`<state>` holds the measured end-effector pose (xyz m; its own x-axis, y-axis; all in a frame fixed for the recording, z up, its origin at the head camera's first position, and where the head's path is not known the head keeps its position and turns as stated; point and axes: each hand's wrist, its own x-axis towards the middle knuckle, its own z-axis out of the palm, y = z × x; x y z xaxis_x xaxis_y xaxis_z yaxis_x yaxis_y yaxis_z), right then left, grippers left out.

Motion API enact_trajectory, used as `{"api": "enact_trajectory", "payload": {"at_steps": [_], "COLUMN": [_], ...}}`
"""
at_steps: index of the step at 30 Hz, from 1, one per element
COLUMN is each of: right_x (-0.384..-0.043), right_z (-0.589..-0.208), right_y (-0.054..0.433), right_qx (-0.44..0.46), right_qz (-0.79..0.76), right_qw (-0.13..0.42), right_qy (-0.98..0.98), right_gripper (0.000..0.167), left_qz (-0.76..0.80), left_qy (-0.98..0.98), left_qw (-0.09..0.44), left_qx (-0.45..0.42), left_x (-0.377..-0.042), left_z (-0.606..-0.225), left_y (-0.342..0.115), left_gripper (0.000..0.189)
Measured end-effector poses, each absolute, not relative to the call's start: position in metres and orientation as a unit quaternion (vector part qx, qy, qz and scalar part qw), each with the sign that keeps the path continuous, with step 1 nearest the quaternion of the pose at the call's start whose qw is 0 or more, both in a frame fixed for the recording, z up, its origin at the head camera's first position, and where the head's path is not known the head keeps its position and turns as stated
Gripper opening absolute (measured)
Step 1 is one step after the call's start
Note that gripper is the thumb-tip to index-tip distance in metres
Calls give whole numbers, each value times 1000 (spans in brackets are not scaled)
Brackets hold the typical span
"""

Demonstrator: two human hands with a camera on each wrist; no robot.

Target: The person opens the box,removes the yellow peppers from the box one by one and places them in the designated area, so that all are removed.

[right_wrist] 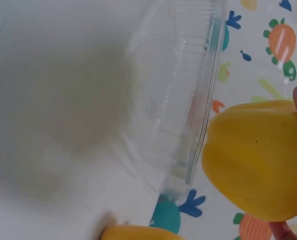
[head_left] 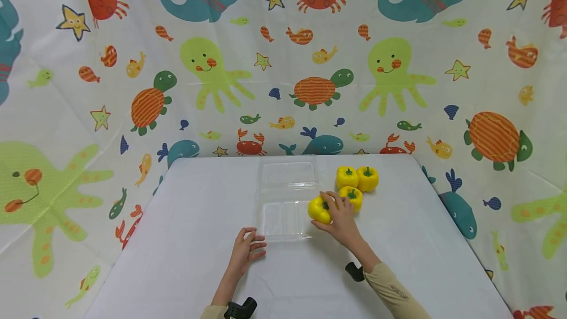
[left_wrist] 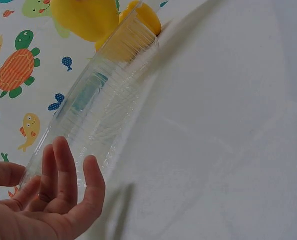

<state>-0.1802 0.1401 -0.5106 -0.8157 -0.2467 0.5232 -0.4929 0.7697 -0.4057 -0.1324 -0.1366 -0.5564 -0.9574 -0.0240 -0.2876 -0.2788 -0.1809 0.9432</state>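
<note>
A clear plastic clamshell box (head_left: 283,238) lies open on the white table, its lid (head_left: 288,164) folded back away from me. At its near left corner, my left hand (head_left: 245,252) pinches the rim between thumb and forefinger, the other fingers loosely spread. My right hand (head_left: 341,220) holds a yellow bell pepper (head_left: 318,210) from above, over the box's right edge. The right wrist view shows this bell pepper (right_wrist: 256,160) beside the box wall (right_wrist: 203,125). Three more yellow bell peppers (head_left: 347,177) sit together right of the box.
The white table (head_left: 199,201) reaches back to a hanging cloth (head_left: 274,38) printed with sea animals. A black wrist camera (head_left: 241,307) is strapped to the left wrist; another camera (head_left: 354,271) is at the right wrist.
</note>
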Motion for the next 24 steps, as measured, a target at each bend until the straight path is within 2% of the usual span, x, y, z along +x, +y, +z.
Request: {"api": "enact_trajectory", "payload": {"at_steps": [6, 24], "right_x": [-178, -178], "right_z": [-510, -511], "right_y": [146, 169], "right_qx": [200, 171], "right_qz": [291, 286], "right_qw": [235, 317], "right_qy": [-905, -888], "right_gripper": [75, 73], "left_qz": [758, 760], "left_qy": [635, 633], "left_qw": [84, 88], "left_qx": [-118, -121], "left_x": [-132, -132], "left_z": [-557, -556], "left_y": [-137, -138], "left_gripper": [38, 37]}}
